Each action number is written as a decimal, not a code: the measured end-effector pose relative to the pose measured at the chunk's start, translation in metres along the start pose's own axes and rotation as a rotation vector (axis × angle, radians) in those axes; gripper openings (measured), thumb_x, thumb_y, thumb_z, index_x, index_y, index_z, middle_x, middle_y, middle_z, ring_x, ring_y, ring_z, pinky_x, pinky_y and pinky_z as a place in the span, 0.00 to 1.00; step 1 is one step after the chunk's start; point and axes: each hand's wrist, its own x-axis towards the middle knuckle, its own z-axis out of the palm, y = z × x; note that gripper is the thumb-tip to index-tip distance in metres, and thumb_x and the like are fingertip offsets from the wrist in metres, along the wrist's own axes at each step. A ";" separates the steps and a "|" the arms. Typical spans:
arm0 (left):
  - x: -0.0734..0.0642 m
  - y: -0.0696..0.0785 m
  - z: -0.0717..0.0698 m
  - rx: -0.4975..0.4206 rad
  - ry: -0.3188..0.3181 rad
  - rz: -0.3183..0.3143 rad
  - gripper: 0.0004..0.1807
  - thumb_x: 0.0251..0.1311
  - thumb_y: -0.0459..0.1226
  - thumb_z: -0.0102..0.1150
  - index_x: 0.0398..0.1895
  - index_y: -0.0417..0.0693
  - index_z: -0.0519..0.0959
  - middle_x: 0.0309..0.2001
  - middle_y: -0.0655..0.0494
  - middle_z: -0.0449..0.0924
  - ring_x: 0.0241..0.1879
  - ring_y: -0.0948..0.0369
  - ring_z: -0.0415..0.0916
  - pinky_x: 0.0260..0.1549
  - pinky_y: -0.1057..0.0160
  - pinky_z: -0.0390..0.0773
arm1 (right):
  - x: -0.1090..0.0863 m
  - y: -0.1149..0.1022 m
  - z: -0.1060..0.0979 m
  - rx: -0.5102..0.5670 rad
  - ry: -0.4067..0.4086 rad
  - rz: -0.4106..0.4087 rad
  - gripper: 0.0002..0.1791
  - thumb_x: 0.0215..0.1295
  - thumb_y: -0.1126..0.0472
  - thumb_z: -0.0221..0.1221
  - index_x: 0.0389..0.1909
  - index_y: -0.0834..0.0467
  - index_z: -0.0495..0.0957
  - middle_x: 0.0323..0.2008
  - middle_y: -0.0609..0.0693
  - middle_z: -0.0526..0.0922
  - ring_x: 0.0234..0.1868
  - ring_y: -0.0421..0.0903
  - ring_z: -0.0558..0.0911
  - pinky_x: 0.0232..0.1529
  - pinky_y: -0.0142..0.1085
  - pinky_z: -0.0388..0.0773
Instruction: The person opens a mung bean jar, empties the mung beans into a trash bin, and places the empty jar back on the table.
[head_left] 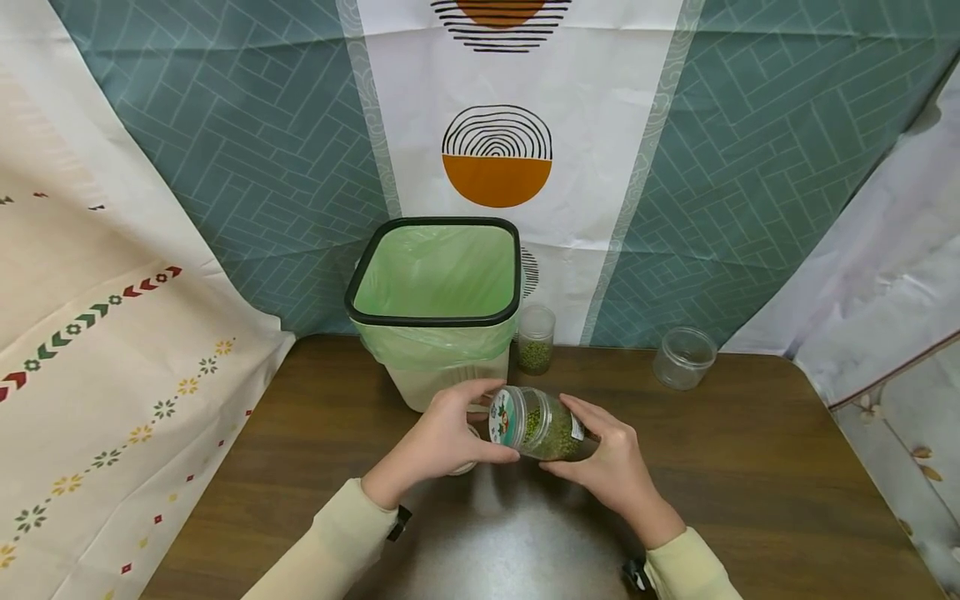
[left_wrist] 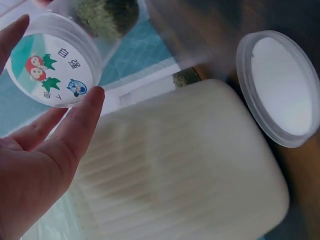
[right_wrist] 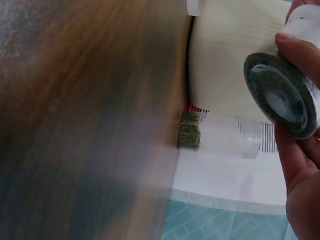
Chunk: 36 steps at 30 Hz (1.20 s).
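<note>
From the head, I look forward and down across the surface (head_left: 750, 467). My wrist views sit low and far nearer, rolled sideways, facing toward the bin (left_wrist: 190, 160); both share the held jar (head_left: 555, 435), the left seeing its lid (left_wrist: 55, 70), the right its base (right_wrist: 281, 95).

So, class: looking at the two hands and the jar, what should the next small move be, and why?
Probably turn the jar upright: the left hand is at its lid, the right hand at its base, and it is held sideways with small green beans inside.
</note>
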 end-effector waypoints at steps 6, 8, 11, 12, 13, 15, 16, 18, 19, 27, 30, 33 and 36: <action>-0.010 -0.010 -0.009 -0.032 0.011 -0.063 0.50 0.32 0.51 0.77 0.65 0.60 0.64 0.53 0.64 0.72 0.49 0.62 0.75 0.50 0.60 0.77 | 0.001 0.007 -0.005 0.103 0.065 0.125 0.49 0.29 0.47 0.78 0.61 0.43 0.71 0.58 0.44 0.76 0.53 0.36 0.77 0.39 0.23 0.79; -0.015 -0.015 -0.012 -0.017 -0.001 -0.079 0.50 0.32 0.52 0.77 0.65 0.57 0.66 0.54 0.65 0.72 0.48 0.63 0.74 0.50 0.60 0.77 | 0.002 0.008 -0.008 0.107 0.105 0.170 0.49 0.28 0.46 0.78 0.60 0.43 0.72 0.57 0.42 0.76 0.52 0.33 0.77 0.38 0.22 0.78; -0.022 -0.024 -0.017 0.045 0.003 -0.111 0.48 0.30 0.54 0.77 0.62 0.58 0.69 0.50 0.68 0.74 0.47 0.64 0.74 0.47 0.61 0.78 | 0.004 0.006 -0.012 0.117 0.150 0.227 0.49 0.26 0.48 0.79 0.59 0.43 0.73 0.57 0.41 0.76 0.52 0.29 0.75 0.36 0.21 0.77; -0.025 -0.028 -0.019 0.061 0.014 -0.118 0.48 0.29 0.55 0.77 0.61 0.57 0.70 0.49 0.67 0.75 0.46 0.64 0.74 0.45 0.62 0.78 | 0.005 0.005 -0.013 0.118 0.159 0.239 0.49 0.25 0.49 0.79 0.59 0.43 0.73 0.56 0.42 0.76 0.51 0.28 0.75 0.36 0.21 0.77; -0.029 -0.032 -0.021 0.067 0.022 -0.132 0.48 0.28 0.55 0.78 0.60 0.56 0.71 0.47 0.66 0.76 0.45 0.64 0.75 0.43 0.62 0.79 | 0.006 0.002 -0.015 0.117 0.162 0.249 0.48 0.25 0.50 0.79 0.59 0.43 0.73 0.56 0.42 0.77 0.52 0.29 0.75 0.35 0.21 0.77; -0.036 -0.041 -0.026 0.054 0.034 -0.174 0.47 0.28 0.54 0.78 0.59 0.57 0.71 0.45 0.63 0.78 0.41 0.63 0.77 0.38 0.64 0.80 | 0.008 -0.005 -0.017 0.121 0.157 0.260 0.48 0.26 0.53 0.80 0.59 0.45 0.74 0.57 0.44 0.77 0.52 0.30 0.74 0.34 0.23 0.78; -0.041 -0.045 -0.029 0.034 0.035 -0.199 0.47 0.28 0.54 0.78 0.59 0.56 0.71 0.44 0.61 0.79 0.40 0.62 0.79 0.36 0.65 0.80 | 0.009 -0.010 -0.019 0.130 0.153 0.268 0.48 0.26 0.55 0.80 0.58 0.46 0.74 0.56 0.45 0.77 0.52 0.31 0.74 0.34 0.25 0.79; -0.050 -0.055 -0.035 -0.020 0.043 -0.243 0.46 0.29 0.51 0.79 0.59 0.56 0.70 0.46 0.58 0.79 0.39 0.60 0.80 0.33 0.65 0.80 | 0.010 -0.018 -0.022 0.142 0.145 0.284 0.47 0.27 0.58 0.80 0.58 0.49 0.74 0.57 0.46 0.77 0.53 0.32 0.74 0.34 0.27 0.80; -0.054 -0.060 -0.037 -0.051 0.049 -0.273 0.46 0.29 0.50 0.79 0.59 0.57 0.70 0.48 0.57 0.78 0.39 0.59 0.81 0.32 0.65 0.81 | 0.010 -0.021 -0.023 0.152 0.141 0.296 0.47 0.27 0.59 0.80 0.58 0.49 0.74 0.57 0.47 0.77 0.53 0.33 0.74 0.34 0.28 0.81; -0.072 -0.082 -0.057 -0.042 0.157 -0.366 0.43 0.27 0.50 0.80 0.56 0.60 0.72 0.50 0.56 0.78 0.44 0.57 0.81 0.32 0.65 0.81 | 0.008 -0.010 -0.021 0.302 0.177 0.389 0.47 0.26 0.59 0.80 0.57 0.46 0.74 0.56 0.46 0.77 0.54 0.34 0.75 0.40 0.24 0.79; -0.072 -0.085 -0.061 -0.001 0.172 -0.388 0.44 0.25 0.49 0.80 0.55 0.56 0.72 0.49 0.54 0.79 0.44 0.57 0.82 0.34 0.63 0.81 | 0.006 0.002 -0.017 0.310 0.200 0.375 0.47 0.24 0.55 0.80 0.56 0.42 0.75 0.55 0.44 0.78 0.53 0.34 0.76 0.40 0.22 0.78; -0.073 -0.089 -0.061 0.029 0.163 -0.407 0.46 0.24 0.46 0.81 0.55 0.48 0.72 0.48 0.49 0.79 0.45 0.56 0.81 0.38 0.60 0.82 | 0.007 -0.005 -0.020 0.266 0.185 0.371 0.46 0.24 0.55 0.80 0.56 0.42 0.75 0.53 0.43 0.79 0.51 0.36 0.77 0.40 0.22 0.78; -0.073 -0.095 -0.057 0.054 0.152 -0.420 0.47 0.24 0.42 0.82 0.55 0.40 0.71 0.50 0.45 0.78 0.47 0.54 0.80 0.42 0.58 0.81 | 0.008 -0.020 -0.024 0.216 0.159 0.359 0.46 0.24 0.57 0.80 0.55 0.46 0.76 0.50 0.44 0.80 0.49 0.40 0.79 0.41 0.22 0.78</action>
